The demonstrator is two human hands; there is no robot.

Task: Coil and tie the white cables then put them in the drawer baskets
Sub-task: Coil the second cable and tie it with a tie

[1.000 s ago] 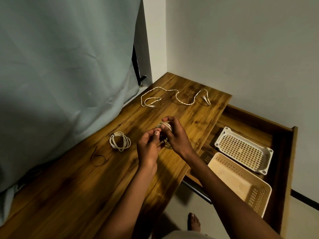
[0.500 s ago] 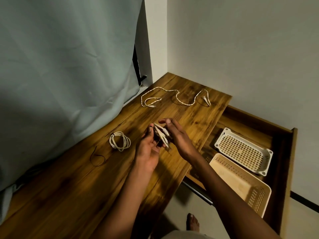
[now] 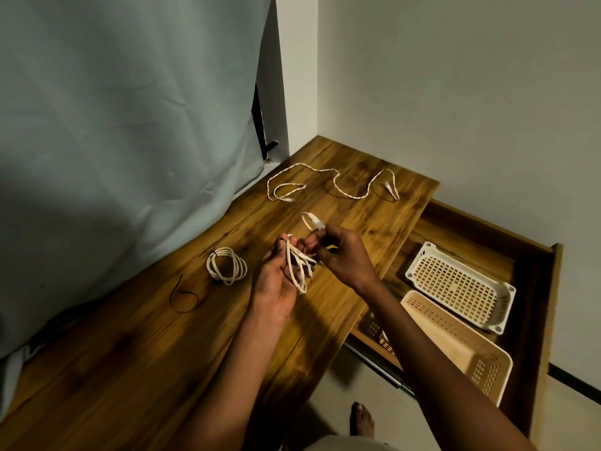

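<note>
Both arms reach out over the wooden desk [image 3: 136,359]. The left hand [image 3: 276,281] is turned palm up, its fingers curled round a bundle of white cable [image 3: 297,266] whose loops hang across the palm. The right hand [image 3: 338,252] sits just beside it, fingertips pinched on the free end of that same cable, where the plug sticks up above the knuckles. A finished coil [image 3: 226,265] lies on the desk to the left, near a thin black tie [image 3: 183,296]. A loose cable [image 3: 328,183] snakes along the far edge. The open drawer [image 3: 536,288] on the right holds a white basket [image 3: 461,284] and a beige basket [image 3: 455,343], partly behind the right forearm.
</note>
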